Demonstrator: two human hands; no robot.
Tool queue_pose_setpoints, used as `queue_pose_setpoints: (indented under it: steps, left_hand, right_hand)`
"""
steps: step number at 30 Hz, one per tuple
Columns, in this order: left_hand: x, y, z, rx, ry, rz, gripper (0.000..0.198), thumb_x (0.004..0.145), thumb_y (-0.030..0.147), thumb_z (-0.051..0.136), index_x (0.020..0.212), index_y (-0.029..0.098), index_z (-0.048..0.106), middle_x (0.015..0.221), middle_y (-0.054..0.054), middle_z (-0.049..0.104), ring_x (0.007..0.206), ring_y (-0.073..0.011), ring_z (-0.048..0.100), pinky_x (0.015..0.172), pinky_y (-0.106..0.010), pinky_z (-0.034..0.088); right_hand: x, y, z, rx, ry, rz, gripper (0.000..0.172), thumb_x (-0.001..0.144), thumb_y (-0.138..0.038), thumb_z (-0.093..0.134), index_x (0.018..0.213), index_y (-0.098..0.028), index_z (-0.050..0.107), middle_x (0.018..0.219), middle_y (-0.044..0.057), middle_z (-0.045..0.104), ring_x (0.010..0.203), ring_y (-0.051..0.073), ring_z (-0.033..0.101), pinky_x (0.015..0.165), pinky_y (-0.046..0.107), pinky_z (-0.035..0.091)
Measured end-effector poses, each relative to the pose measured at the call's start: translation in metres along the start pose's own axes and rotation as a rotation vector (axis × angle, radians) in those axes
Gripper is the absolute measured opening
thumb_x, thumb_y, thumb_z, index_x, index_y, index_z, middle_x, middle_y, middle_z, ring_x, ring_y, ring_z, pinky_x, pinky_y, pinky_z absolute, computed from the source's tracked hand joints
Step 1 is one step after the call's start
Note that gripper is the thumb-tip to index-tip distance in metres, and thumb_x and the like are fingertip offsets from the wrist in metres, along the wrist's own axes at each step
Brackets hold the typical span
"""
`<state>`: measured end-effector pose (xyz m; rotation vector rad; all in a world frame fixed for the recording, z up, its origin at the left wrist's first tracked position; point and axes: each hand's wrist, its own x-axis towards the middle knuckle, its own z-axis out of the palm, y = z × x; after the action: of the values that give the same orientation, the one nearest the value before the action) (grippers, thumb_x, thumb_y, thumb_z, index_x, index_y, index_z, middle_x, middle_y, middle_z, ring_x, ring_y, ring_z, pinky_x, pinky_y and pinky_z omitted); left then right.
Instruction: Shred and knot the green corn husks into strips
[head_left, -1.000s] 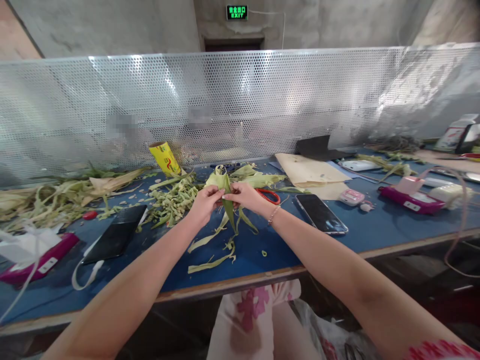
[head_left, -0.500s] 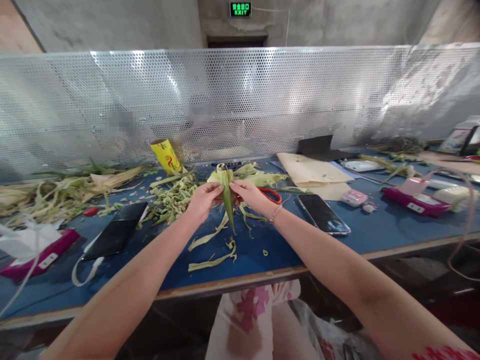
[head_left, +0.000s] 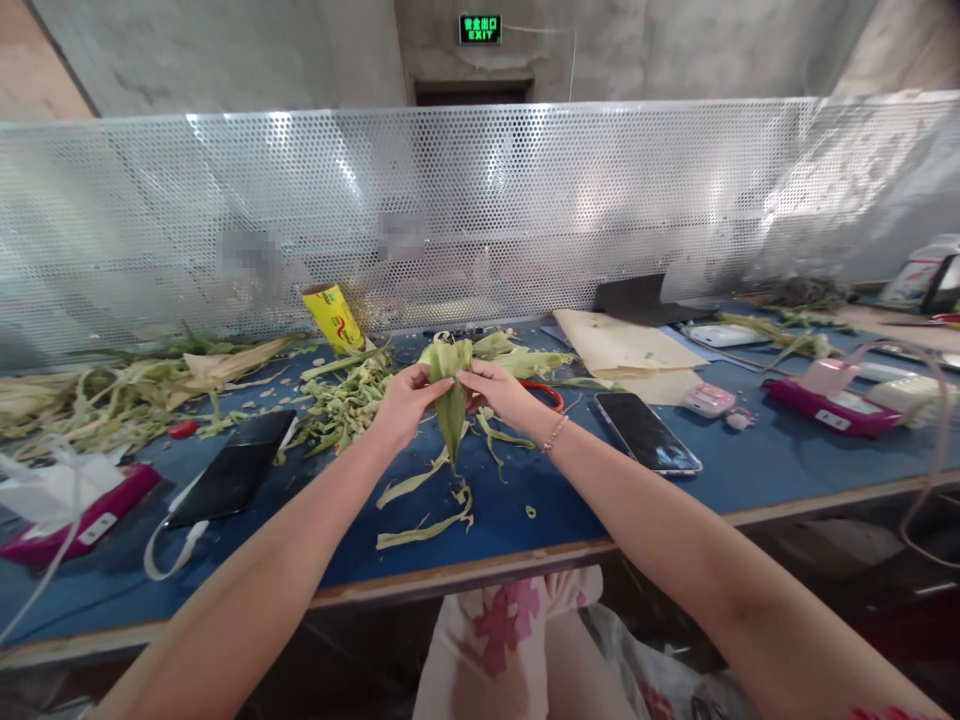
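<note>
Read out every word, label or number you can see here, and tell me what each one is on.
"EXIT": green sign at top centre; the characters over it are too small to read.
Yellow roll: red print, too blurred to read.
White label on the magenta device at right: too small to read.
Corn husk held by left hand and right hand: no text.

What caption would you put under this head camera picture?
The left hand and right hand hold a green husk over the blue table, torn strips beneath.
</note>
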<state>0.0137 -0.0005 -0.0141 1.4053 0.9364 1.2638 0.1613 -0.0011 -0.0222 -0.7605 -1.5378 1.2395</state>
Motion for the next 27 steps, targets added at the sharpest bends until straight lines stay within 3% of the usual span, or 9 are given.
queue_pose_setpoints:
  steps: [5,11,14,17,19,23,27]
  left_hand:
    - [0.003,0.002,0.000,-0.157,0.045,-0.033,0.035,0.047,0.028,0.077,0.072,0.014,0.059,0.066,-0.001,0.064,0.062,-0.0131,0.060,0.064,-0.027,0.048]
    - [0.004,0.003,-0.003,-0.199,0.046,-0.078,0.032,0.045,0.025,0.078,0.068,0.013,0.059,0.062,0.000,0.063,0.057,-0.0112,0.059,0.059,-0.025,0.048]
    - [0.003,0.001,-0.005,-0.146,0.018,-0.096,0.032,0.046,0.026,0.077,0.067,0.013,0.057,0.064,-0.001,0.063,0.057,-0.0108,0.058,0.059,-0.025,0.048]
    - [0.002,-0.001,-0.003,-0.013,-0.025,-0.090,0.033,0.051,0.032,0.074,0.072,0.013,0.056,0.068,-0.001,0.062,0.060,-0.0128,0.059,0.062,-0.028,0.048]
    - [0.001,-0.003,-0.002,0.183,-0.020,0.000,0.033,0.055,0.034,0.070,0.077,0.015,0.055,0.069,-0.001,0.060,0.063,-0.0147,0.058,0.062,-0.030,0.048]
    - [-0.001,-0.007,0.000,0.721,0.141,0.330,0.032,0.061,0.025,0.063,0.089,0.017,0.051,0.074,-0.002,0.057,0.063,-0.0149,0.055,0.059,-0.029,0.045]
    - [-0.004,-0.008,0.000,0.940,0.180,0.526,0.038,0.066,0.019,0.054,0.103,0.017,0.045,0.090,-0.007,0.056,0.068,-0.0146,0.055,0.062,-0.030,0.045]
  right_hand:
    - [0.003,0.001,-0.005,0.144,0.110,0.010,0.031,0.061,-0.043,0.063,0.059,-0.017,0.047,0.051,-0.005,0.047,0.048,0.007,0.045,0.050,0.022,0.038]
    - [0.007,0.003,-0.009,-0.087,0.145,-0.014,0.022,0.068,-0.035,0.052,0.058,-0.018,0.045,0.048,-0.005,0.044,0.045,0.008,0.044,0.048,0.023,0.036]
    - [0.008,0.005,-0.009,-0.208,0.127,-0.061,0.011,0.069,-0.029,0.050,0.068,-0.018,0.046,0.059,-0.004,0.049,0.052,0.009,0.048,0.050,0.023,0.039]
    - [0.008,0.005,-0.008,-0.310,0.125,-0.154,0.013,0.070,-0.029,0.050,0.075,-0.019,0.045,0.066,-0.003,0.049,0.057,0.010,0.047,0.052,0.023,0.038]
    - [0.007,0.004,-0.007,-0.467,0.171,-0.212,0.013,0.072,-0.029,0.049,0.068,-0.019,0.042,0.061,-0.004,0.045,0.055,0.009,0.042,0.052,0.023,0.034]
    - [0.005,0.002,-0.004,-0.757,0.255,-0.288,0.020,0.070,-0.022,0.047,0.058,-0.020,0.031,0.054,-0.005,0.037,0.052,0.009,0.034,0.051,0.023,0.028]
    - [0.003,0.002,0.000,-0.829,0.275,-0.366,0.022,0.070,-0.019,0.045,0.058,-0.021,0.027,0.055,-0.005,0.036,0.051,0.009,0.033,0.051,0.023,0.026]
